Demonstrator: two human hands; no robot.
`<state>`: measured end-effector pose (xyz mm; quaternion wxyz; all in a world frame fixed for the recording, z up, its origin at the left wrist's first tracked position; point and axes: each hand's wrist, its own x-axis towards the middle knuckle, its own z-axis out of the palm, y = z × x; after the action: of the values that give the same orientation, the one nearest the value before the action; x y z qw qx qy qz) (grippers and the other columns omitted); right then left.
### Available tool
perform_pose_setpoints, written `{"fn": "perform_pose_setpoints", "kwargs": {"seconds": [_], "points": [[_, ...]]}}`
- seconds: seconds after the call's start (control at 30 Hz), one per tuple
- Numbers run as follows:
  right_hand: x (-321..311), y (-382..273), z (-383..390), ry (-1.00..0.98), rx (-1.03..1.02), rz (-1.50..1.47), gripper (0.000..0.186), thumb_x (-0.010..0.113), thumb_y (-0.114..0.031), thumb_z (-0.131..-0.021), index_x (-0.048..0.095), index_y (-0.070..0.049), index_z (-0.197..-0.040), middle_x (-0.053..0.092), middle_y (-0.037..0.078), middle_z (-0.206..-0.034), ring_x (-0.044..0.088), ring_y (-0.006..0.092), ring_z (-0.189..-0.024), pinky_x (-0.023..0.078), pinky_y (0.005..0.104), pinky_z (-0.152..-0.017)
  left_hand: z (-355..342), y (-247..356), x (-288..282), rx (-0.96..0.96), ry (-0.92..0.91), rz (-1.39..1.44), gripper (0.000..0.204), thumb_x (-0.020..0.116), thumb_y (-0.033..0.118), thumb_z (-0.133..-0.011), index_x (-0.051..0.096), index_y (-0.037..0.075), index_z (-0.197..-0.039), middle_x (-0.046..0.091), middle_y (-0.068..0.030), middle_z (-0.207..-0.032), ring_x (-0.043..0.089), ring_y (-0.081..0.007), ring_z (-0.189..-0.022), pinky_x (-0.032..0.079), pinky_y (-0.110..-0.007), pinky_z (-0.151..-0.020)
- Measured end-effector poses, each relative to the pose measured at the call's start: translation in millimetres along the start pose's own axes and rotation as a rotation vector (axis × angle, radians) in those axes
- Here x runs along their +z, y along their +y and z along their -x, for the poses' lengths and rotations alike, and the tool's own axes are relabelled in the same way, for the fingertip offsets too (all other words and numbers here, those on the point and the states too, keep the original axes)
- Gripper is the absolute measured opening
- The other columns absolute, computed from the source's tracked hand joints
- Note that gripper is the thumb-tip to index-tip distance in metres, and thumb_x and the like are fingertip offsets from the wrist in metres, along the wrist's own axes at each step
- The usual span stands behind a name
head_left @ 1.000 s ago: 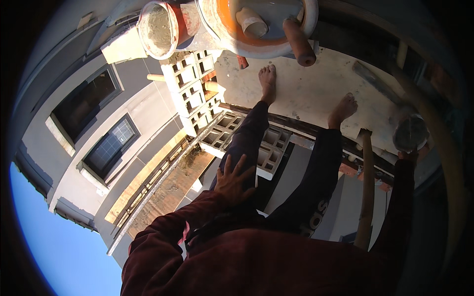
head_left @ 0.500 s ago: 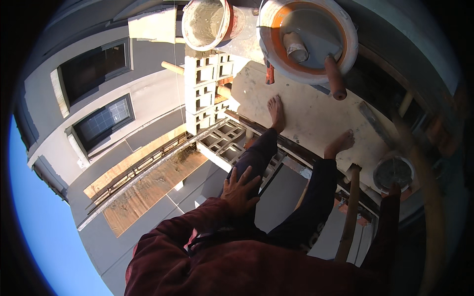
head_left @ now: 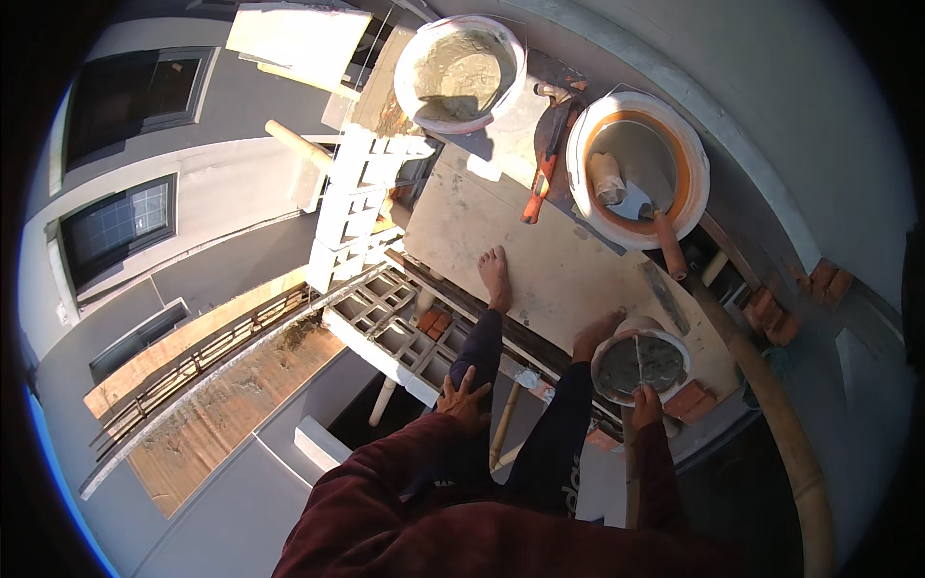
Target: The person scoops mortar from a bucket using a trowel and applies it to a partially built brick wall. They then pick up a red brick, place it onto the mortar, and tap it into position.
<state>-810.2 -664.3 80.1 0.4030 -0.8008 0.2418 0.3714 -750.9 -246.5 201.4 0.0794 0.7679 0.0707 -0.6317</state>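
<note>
1. Resting on the left leg (head_left: 475, 352), the left hand (head_left: 464, 400) is seen open, its fingers spread over the trouser cloth.
2. The right hand (head_left: 647, 405) is closed on the thin handle of a mortar bucket (head_left: 644, 325), at the near rim.
3. The mortar bucket is located in front of the right forearm, beside the right foot (head_left: 595, 335); a grey mix is contained in it. Whether its base is lifted or supported cannot be told.
4. A red brick (head_left: 691, 401) is noted just beside the mortar bucket, on its right.
5. Both bare feet are placed on a stained board (head_left: 554, 260); a flat grey strip (head_left: 665, 297) is laid on its right part.
6. Farther off, a white bucket with an orange inner band (head_left: 581, 178) is observed, holding greyish liquid. A pale cylinder (head_left: 606, 178) and a trowel (head_left: 669, 246) are contained in it, the trowel's handle being projected over the rim.
7. An orange-handled hammer (head_left: 540, 188) is positioned between that bucket and a second mix-filled bucket (head_left: 522, 67).
8. Hollow blocks (head_left: 390, 323) are seen left of the legs; a bamboo pole (head_left: 776, 448) is seen at right.
</note>
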Motion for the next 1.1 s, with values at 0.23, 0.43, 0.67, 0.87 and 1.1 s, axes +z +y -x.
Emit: {"fn": "perform_pose_setpoints", "kwargs": {"seconds": [0.23, 0.43, 0.67, 0.87, 1.1], "points": [[80, -151, -31, -0.167, 0.082, -0.334, 0.019, 0.043, -0.022, -0.099, 0.052, -0.007, -0.091, 0.043, 0.002, -0.068, 0.041, 0.0115, -0.048, 0.039, 0.031, -0.045, 0, -29, -3, 0.033, 0.029, 0.161, 0.074, 0.069, 0.044, -0.082, 0.044, 0.031, -0.15, 0.012, -0.0097, -0.166, 0.012, -0.0541, -0.147, 0.031, -0.066, -0.111], [174, -293, -63, -0.278, 0.318, -0.72, 0.014, 0.049, -0.018, -0.099, 0.049, -0.011, -0.088, 0.036, -0.002, -0.065, 0.036, 0.0113, -0.048, 0.04, 0.0325, -0.047, -5, -47, -9, 0.073, 0.112, 0.287, 0.068, 0.069, 0.038, -0.083, 0.049, 0.025, -0.146, 0.018, -0.0107, -0.164, 0.013, -0.0512, -0.148, 0.03, -0.065, -0.111], [275, -398, -145, -0.199, 0.434, -0.909, 0.008, 0.057, -0.01, -0.09, 0.051, -0.012, -0.086, 0.041, -0.003, -0.068, 0.038, 0.0107, -0.049, 0.04, 0.034, -0.048, -17, -68, -18, 0.086, 0.159, 0.375, 0.068, 0.069, 0.039, -0.082, 0.05, 0.021, -0.145, 0.024, -0.0132, -0.162, 0.013, -0.0479, -0.149, 0.029, -0.063, -0.113], [350, -453, -209, -0.103, 0.484, -1.018, 0.007, 0.059, -0.011, -0.088, 0.051, -0.012, -0.087, 0.043, -0.001, -0.072, 0.038, 0.0114, -0.053, 0.044, 0.0338, -0.053, -25, -70, -25, 0.102, 0.144, 0.427, 0.064, 0.068, 0.034, -0.081, 0.053, 0.025, -0.143, 0.024, -0.0136, -0.162, 0.012, -0.0449, -0.15, 0.023, -0.062, -0.115], [393, -489, -265, -0.029, 0.502, -0.999, 0.011, 0.06, -0.017, -0.09, 0.05, -0.013, -0.094, 0.043, 0.002, -0.079, 0.042, 0.0151, -0.062, 0.044, 0.0361, -0.055, -32, -81, -41, 0.135, 0.117, 0.468, 0.064, 0.067, 0.03, -0.08, 0.054, 0.021, -0.142, 0.026, -0.0133, -0.162, 0.013, -0.0438, -0.15, 0.019, -0.062, -0.117]]}}
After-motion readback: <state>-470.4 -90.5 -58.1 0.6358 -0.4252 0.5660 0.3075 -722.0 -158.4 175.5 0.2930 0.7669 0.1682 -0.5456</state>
